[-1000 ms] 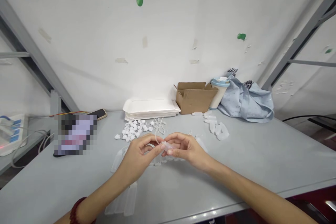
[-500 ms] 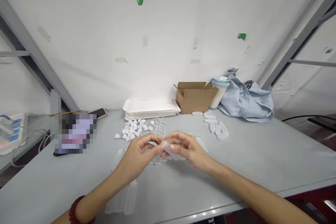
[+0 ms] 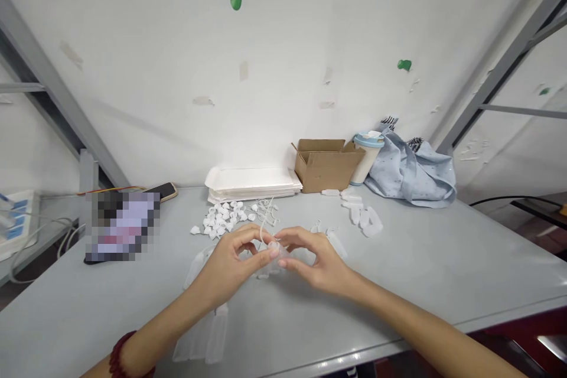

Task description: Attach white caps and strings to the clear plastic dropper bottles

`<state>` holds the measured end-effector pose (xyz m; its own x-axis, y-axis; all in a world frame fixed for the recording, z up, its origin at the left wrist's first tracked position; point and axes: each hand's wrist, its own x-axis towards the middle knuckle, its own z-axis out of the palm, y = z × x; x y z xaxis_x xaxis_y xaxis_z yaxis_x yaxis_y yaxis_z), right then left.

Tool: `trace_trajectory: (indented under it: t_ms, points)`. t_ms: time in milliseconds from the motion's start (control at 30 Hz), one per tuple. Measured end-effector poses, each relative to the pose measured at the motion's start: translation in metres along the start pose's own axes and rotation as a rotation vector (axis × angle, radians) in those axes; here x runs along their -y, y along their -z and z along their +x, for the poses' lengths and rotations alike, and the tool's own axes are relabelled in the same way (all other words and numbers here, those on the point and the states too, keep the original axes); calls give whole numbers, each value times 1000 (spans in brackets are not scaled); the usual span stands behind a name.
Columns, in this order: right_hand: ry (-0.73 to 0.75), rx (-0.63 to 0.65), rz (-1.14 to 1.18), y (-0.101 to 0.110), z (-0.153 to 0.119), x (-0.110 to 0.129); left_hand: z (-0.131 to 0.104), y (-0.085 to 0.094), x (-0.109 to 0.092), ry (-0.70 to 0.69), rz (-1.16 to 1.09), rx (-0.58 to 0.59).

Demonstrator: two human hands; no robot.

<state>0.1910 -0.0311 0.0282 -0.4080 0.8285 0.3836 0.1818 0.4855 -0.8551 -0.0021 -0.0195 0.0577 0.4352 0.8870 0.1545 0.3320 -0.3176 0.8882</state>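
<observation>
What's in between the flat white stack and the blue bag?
An open brown box and a blue-lidded cup are between them, as the head view shows.

Small translucent plastic piece (image 3: 278, 250), pale cord (image 3: 262, 229) at top, tilted between both hands' (image 3: 279, 254) fingertips.

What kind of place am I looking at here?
Probably a small-parts assembly bench in a workshop: a grey worktop, a pile of small white pieces, and rows of clear plastic sleeves.

Even, bright light with soft shadows; wide-angle edge stretch.
</observation>
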Motion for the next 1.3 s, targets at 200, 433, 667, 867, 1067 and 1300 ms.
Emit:
trace_trajectory:
  t_ms: [200,433,667,867,1067,1300]
  points:
    - [159,-88,-266,-3,-3,-3,2,1,2,2,54,-10]
    - [-227,-216,25,-1,5,-8,0,-3,18,-391,470,-228]
    - [-303,-216,182,-7,4,-4,0,-2,22,-598,730,-140]
    - [-294,-209,181,-11,1,-1,-1,-5,23,-617,787,-157]
    - [-260,-198,156,-12,0,0,-5,-9,17,-612,793,-161]
    - [-175,-172,50,-6,2,-1,-3,-7,14,-589,698,-77]
